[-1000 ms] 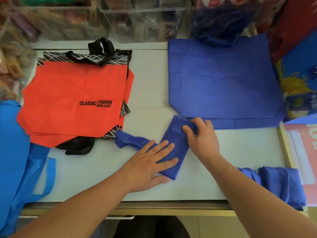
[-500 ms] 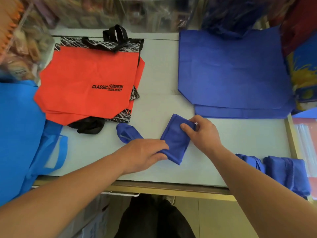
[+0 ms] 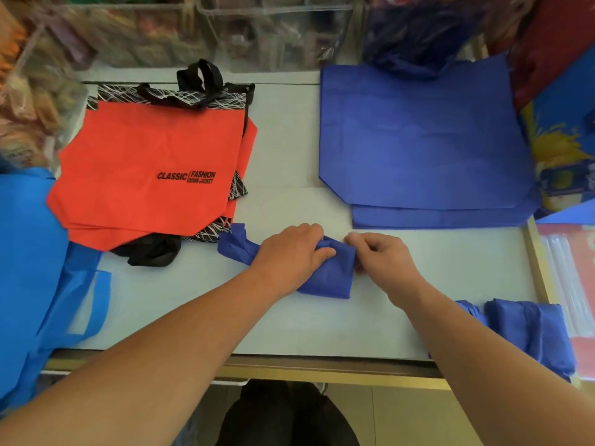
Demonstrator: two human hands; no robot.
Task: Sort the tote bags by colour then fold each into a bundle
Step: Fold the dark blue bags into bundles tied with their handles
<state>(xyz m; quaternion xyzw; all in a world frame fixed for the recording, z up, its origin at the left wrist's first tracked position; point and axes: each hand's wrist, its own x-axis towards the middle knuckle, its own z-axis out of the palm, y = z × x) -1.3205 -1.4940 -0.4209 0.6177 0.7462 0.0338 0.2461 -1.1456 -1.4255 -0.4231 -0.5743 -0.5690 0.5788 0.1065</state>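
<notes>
Half-folded dark blue tote (image 3: 328, 280) lies mid-surface (image 3: 450, 272) toward the near edge, left hand (image 3: 289, 252) gripping its left part, right hand (image 3: 383, 259) pinching its right edge; orange totes (image 3: 145, 169) stacked far left, flat dark blue totes (image 3: 418, 140) far right, folded bundles (image 3: 528, 326) at near right corner

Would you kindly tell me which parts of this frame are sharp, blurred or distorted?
Head view: the left hand, right hand and bag are sharp; head view, top: the bins are smeared by blur; head view, bottom: the forearms look stretched by the wide lens; light on the table is soft, without glare.
</notes>
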